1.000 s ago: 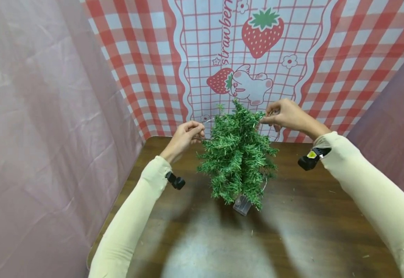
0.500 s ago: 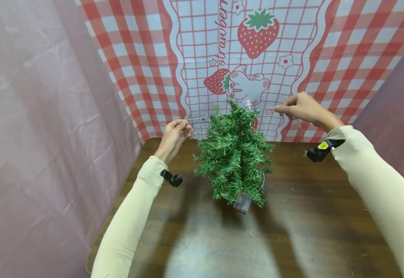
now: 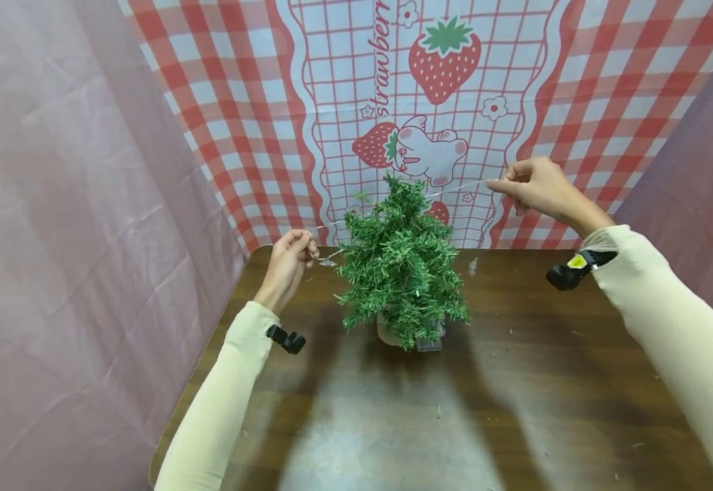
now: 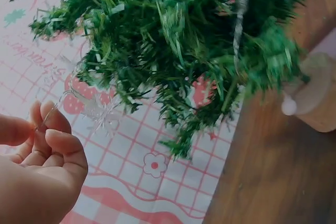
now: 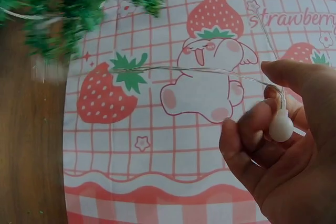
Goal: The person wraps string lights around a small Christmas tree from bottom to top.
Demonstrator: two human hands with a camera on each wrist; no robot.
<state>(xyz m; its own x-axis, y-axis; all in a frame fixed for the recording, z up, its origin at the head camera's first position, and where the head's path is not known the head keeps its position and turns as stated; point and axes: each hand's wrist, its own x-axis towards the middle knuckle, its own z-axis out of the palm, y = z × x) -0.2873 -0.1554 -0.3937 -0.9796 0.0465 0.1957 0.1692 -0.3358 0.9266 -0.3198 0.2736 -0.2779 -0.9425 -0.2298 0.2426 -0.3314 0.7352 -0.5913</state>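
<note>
Left hand [image 3: 284,264], left of the tree [image 3: 402,262]: we are pinching thin wire [image 5: 194,68] between thumb and curled fingers. Right hand [image 3: 534,189], right of the tree: we are pinching wire likewise, a white bulb [image 5: 281,126] hanging by the fingers. Wire: running from both hands toward the tree. Tree: standing on the wooden table [image 3: 547,382].

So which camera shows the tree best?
The head view: the tree fits there whole. The left wrist view shows it big, but cut off by the picture's top edge; the right wrist view catches only some branches, up in the left part.
</note>
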